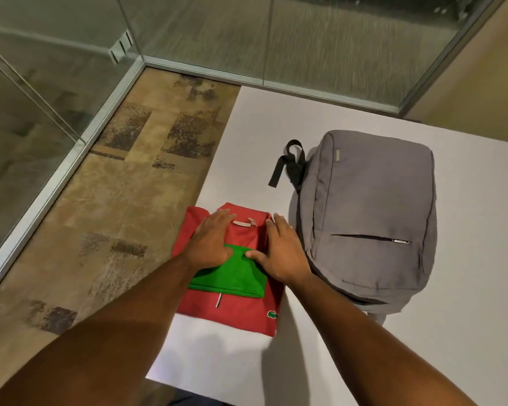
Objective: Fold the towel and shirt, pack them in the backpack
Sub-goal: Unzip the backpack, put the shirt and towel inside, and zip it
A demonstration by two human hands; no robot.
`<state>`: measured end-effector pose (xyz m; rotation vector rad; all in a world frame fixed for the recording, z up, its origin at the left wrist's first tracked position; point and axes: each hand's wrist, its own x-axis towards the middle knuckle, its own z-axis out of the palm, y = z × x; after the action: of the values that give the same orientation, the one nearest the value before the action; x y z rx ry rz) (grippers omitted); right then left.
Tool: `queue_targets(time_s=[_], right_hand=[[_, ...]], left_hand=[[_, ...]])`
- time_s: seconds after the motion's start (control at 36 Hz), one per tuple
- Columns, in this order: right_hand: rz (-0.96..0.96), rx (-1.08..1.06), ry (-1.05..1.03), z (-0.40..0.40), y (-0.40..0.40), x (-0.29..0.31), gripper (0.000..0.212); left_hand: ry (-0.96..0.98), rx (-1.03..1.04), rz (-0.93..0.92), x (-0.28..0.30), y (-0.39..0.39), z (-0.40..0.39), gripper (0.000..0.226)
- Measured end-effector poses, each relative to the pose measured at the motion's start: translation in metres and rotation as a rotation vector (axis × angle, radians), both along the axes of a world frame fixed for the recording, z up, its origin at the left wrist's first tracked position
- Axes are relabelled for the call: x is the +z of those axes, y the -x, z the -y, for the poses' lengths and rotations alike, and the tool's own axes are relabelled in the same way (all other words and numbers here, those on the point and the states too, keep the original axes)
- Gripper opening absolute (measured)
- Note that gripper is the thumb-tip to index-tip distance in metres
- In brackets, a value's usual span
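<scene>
Folded red shirt (232,306) lies at the worktop's (349,361) near-left edge, folded green towel (232,273) stacked on it. Left hand (210,241) and right hand (279,253) press flat on the stack, fingers straight, gripping nothing. Grey backpack (370,215) lies just right, main zip apparently closed. Advice: smooth creases outward, keep edges squared, then open the backpack before lifting the stack.

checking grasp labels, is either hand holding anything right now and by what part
Nothing is gripped. The left hand and right hand lie flat, pressing the green towel and red shirt near the towel's far edge.
</scene>
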<state>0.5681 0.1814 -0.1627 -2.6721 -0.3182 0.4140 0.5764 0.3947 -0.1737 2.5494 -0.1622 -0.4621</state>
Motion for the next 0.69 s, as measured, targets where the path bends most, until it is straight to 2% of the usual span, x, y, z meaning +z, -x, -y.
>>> queue_targets(time_s=[0.11,0.22,0.44,0.56,0.69], right_hand=[[-0.064,0.003,0.034,-0.019,-0.017,-0.002,0.122],[-0.120,0.003,0.064,-0.031,-0.035,-0.007,0.132],[-0.335,0.062,0.195,-0.046,-0.070,-0.014,0.155],[-0.301,0.101,0.284,-0.057,-0.074,-0.008,0.147],[-0.362,0.075,0.237,-0.063,-0.073,-0.007,0.111]], left_hand=[[-0.160,-0.064,-0.059,-0.009,-0.006,-0.018,0.111],[-0.275,-0.107,-0.103,-0.010,-0.015,-0.028,0.126],[-0.351,-0.205,-0.134,-0.009,-0.024,-0.028,0.127],[-0.382,-0.242,-0.123,-0.010,-0.030,-0.029,0.131],[-0.340,-0.205,-0.100,-0.004,-0.035,-0.028,0.136]])
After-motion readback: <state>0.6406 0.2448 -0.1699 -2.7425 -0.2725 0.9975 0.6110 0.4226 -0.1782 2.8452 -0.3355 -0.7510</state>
